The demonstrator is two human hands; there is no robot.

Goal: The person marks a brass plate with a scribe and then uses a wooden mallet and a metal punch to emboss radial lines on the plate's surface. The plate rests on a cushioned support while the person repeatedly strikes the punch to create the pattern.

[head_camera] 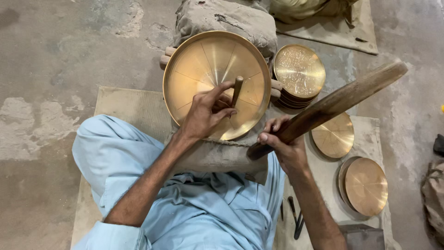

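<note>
Seen from the head camera, a seated worker in pale blue clothing bends over a large round brass tray [216, 83] propped against a grey padded sack [222, 21] at the far edge of a worn floor mat [129, 106]. The left hand [206, 113] pinches a short metal punch [237, 90] upright on the tray's face near its centre; the right hand [284, 143] is clenched around a long wooden mallet [333, 104], raised to the right. Scored lines fan across the tray, otherwise largely plain. A stack of patterned brass plates [298, 74] sits beside it; smooth brass discs [365, 185] lie near the mat's right edge.
</note>
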